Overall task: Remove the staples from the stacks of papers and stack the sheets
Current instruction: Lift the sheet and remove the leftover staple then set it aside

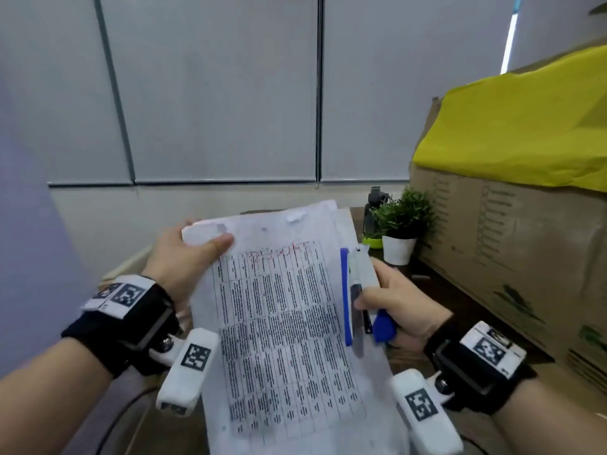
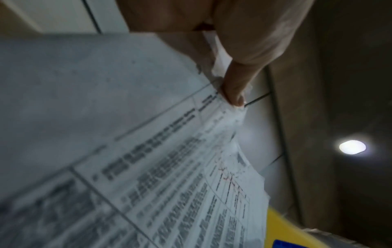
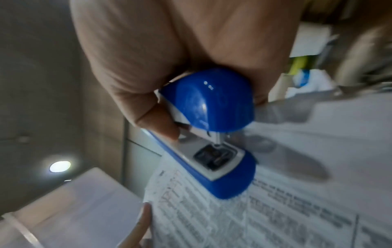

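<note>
A stack of printed sheets point(image 1: 282, 323) with a table and red marks is held up in the air in front of me. My left hand point(image 1: 190, 254) pinches its torn top-left corner, thumb point(image 2: 233, 90) on top. My right hand point(image 1: 394, 307) grips a blue and white stapler point(image 1: 358, 303) at the stack's right edge. In the right wrist view the stapler point(image 3: 212, 127) hangs half open over the paper point(image 3: 275, 209), its blue base lying against the top sheet. The sheets point(image 2: 169, 184) fan apart slightly at the top edge.
A small potted plant point(image 1: 402, 224) in a white pot and a dark bottle point(image 1: 376, 205) stand on the dark desk point(image 1: 443, 290) at right. A large cardboard box point(image 1: 512, 244) with a yellow sheet point(image 1: 525, 126) on top fills the right side. Window blinds point(image 1: 213, 93) lie ahead.
</note>
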{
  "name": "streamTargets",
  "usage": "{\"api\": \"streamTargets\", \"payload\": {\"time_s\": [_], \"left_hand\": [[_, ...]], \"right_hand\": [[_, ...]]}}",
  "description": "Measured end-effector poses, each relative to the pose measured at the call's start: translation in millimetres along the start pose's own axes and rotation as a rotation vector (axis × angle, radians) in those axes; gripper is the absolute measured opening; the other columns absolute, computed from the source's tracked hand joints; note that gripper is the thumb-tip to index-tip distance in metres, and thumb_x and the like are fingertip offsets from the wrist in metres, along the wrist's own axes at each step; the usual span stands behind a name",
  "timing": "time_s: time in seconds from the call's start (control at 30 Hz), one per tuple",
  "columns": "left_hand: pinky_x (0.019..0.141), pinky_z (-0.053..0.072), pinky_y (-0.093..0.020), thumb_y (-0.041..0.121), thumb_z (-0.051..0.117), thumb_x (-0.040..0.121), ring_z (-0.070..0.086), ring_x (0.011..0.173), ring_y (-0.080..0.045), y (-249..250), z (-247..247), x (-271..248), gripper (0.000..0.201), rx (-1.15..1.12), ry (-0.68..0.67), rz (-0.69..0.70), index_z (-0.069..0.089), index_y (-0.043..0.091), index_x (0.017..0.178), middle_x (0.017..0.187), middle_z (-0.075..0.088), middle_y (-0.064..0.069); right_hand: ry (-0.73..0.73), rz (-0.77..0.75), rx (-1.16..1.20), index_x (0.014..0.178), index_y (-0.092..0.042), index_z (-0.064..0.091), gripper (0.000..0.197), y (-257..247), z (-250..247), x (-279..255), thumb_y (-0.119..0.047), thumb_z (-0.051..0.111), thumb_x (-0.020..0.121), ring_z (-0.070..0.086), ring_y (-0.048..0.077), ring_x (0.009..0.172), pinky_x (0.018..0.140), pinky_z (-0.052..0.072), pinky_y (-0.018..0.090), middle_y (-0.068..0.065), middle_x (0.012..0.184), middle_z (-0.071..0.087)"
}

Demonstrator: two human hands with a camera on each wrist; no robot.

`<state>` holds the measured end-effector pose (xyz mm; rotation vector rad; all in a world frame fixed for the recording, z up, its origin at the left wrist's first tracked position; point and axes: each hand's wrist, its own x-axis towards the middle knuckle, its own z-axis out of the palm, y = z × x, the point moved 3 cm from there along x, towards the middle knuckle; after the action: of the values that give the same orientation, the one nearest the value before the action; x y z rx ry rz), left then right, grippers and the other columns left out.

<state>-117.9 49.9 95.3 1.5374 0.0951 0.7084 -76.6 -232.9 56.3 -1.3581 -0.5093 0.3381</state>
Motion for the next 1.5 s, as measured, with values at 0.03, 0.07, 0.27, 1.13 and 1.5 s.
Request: {"api": "streamTargets", "payload": {"time_s": [0.03, 0.07, 0.27, 1.13, 1.5], "left_hand": [[0.062, 0.056, -0.027, 0.013, 0.077, 0.081, 0.068, 0.07, -0.016, 18.1, -0.8, 3.9, 0.02, -0.005, 0.049, 0.064, 0.061, 0.018, 0.092, 0.089, 0.07, -0.007], [0.063, 0.055, -0.026, 0.015, 0.077, 0.081, 0.067, 0.072, -0.015, 37.6, -1.5, 6.5, 0.022, -0.024, 0.1, 0.129, 0.06, 0.019, 0.093, 0.089, 0.069, -0.003], [0.064, 0.057, -0.021, 0.021, 0.082, 0.078, 0.065, 0.066, -0.004, 84.5, 33.3, -18.8, 0.034, -0.054, 0.147, 0.337, 0.058, 0.018, 0.102, 0.085, 0.069, 0.003], [0.069, 0.055, -0.025, 0.019, 0.079, 0.078, 0.072, 0.079, -0.012, 17.2, 56.9, -54.1, 0.019, -0.021, 0.02, 0.113, 0.069, 0.02, 0.095, 0.078, 0.076, 0.008], [0.093, 0.053, -0.055, 0.026, 0.079, 0.066, 0.072, 0.092, -0.032, 21.6, 38.6, -39.0, 0.033, -0.074, 0.069, 0.044, 0.072, 0.012, 0.095, 0.088, 0.077, -0.006]], "right_hand": [[0.036, -0.075, -0.002, 0.124, 0.0, 0.048, 0.068, -18.1, 3.7, 1.2, 0.004, 0.061, 0.057, 0.062, 0.037, 0.097, 0.082, 0.054, 0.048, 0.028, 0.116, 0.061], [0.063, -0.15, 0.021, 0.123, 0.001, 0.047, 0.064, -37.0, 7.0, 0.4, 0.006, 0.056, 0.06, 0.062, 0.035, 0.091, 0.075, 0.054, 0.045, 0.027, 0.11, 0.061], [-0.017, -0.314, -0.053, 0.118, -0.007, 0.055, 0.057, -57.3, 28.0, -28.8, 0.006, 0.053, 0.062, 0.063, 0.03, 0.089, 0.08, 0.054, 0.05, 0.028, 0.106, 0.062], [0.232, -0.341, -0.344, 0.096, -0.013, 0.058, 0.031, -7.9, 17.9, -23.4, -0.011, 0.061, 0.065, 0.061, 0.039, 0.087, 0.067, 0.055, 0.055, 0.016, 0.092, 0.06], [0.612, -0.671, -0.13, 0.115, -0.022, 0.046, 0.039, -87.1, -32.6, -6.7, -0.004, 0.063, 0.084, 0.065, 0.024, 0.087, 0.071, 0.054, 0.042, 0.006, 0.102, 0.063]]}}
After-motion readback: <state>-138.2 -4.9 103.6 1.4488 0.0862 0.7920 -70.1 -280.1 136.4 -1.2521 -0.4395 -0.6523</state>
